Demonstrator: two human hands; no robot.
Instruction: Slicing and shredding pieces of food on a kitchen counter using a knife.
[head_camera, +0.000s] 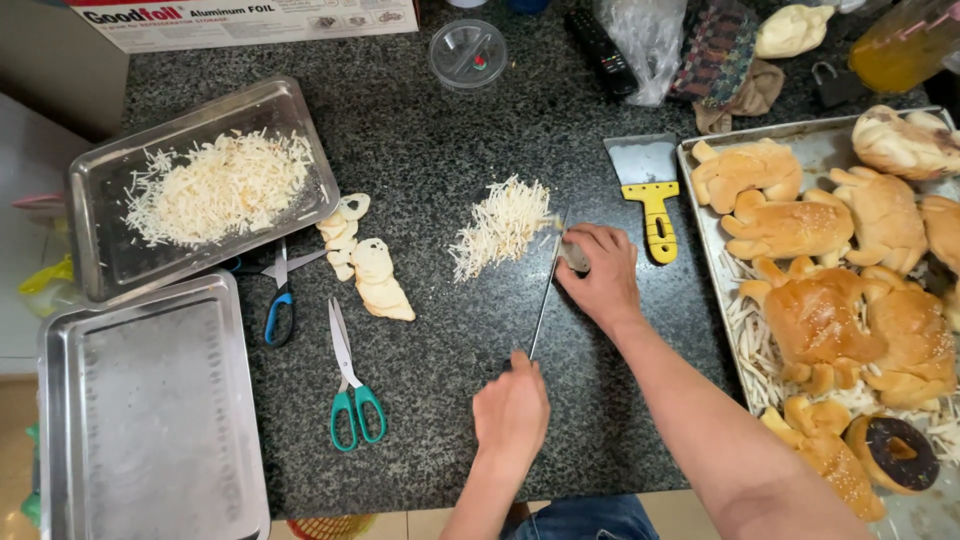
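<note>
We grip the knife (547, 290): left hand (512, 412) fingers curl round its handle, right hand (600, 275) fingers press the blade beside a small shredded pile (500, 227) mid-counter; the tray (100, 190) at the counter's left edge already holds more shreds (215, 187).

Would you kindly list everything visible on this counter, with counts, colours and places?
Counter: one, dark speckled.
Trays: three, silver; two left, one right.
Shredded cheese: white, in top-left tray.
Shred pile: one, white, centre.
Dough pieces: pale, left of centre.
Scissors: two, teal and blue.
Scraper: one, yellow handle.
Buns: many, golden, right tray.
Doughnut: one, chocolate.
Remote: one, black.
Knife: one, long blade.
Left hand: on knife handle.
Right hand: at blade tip.
</note>
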